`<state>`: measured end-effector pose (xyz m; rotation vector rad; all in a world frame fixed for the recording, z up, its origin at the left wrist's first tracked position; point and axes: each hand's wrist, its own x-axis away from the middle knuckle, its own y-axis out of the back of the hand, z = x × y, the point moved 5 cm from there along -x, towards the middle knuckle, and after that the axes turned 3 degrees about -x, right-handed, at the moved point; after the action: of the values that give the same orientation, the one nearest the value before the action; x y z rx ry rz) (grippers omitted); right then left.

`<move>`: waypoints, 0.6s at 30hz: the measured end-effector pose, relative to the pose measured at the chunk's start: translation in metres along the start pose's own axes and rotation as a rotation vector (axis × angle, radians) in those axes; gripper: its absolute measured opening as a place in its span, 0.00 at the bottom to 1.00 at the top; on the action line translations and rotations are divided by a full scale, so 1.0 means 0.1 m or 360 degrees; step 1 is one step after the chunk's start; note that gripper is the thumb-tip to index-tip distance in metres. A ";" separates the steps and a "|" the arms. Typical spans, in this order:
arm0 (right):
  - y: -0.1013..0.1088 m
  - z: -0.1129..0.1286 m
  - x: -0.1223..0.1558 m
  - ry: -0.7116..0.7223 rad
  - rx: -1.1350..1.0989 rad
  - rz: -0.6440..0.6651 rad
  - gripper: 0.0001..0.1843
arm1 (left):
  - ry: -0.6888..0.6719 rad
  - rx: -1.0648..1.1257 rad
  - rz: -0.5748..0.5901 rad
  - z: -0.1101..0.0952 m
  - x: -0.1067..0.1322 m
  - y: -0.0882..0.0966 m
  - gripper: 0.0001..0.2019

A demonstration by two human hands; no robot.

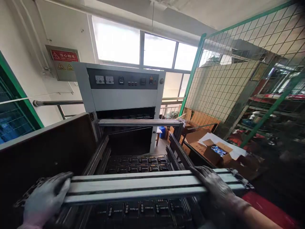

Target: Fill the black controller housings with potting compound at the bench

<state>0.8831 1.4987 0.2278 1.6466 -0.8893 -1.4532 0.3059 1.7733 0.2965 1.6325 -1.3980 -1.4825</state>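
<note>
- My left hand (46, 198) lies flat, fingers loose, on the ribbed grey aluminium bar (143, 186);
- the bar crosses just before me, above black plastic component trays (138, 163);
- my right hand (215, 187) rests unclenched too; one per end, I'd say for level bracing.

Matt ribbed alu bar (143, 186), cloth-gloved hands (45, 198)
</note>
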 end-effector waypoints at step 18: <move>-0.80 -0.79 -2.11 -0.0140 -0.0268 0.0197 0.28 | 0.0162 -0.0222 0.0230 -0.28 -1.24 -0.43 0.28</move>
<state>0.9397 1.7291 0.2619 1.3902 -0.8761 -1.4815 0.3626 1.8931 0.3141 1.4682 -1.2979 -1.3632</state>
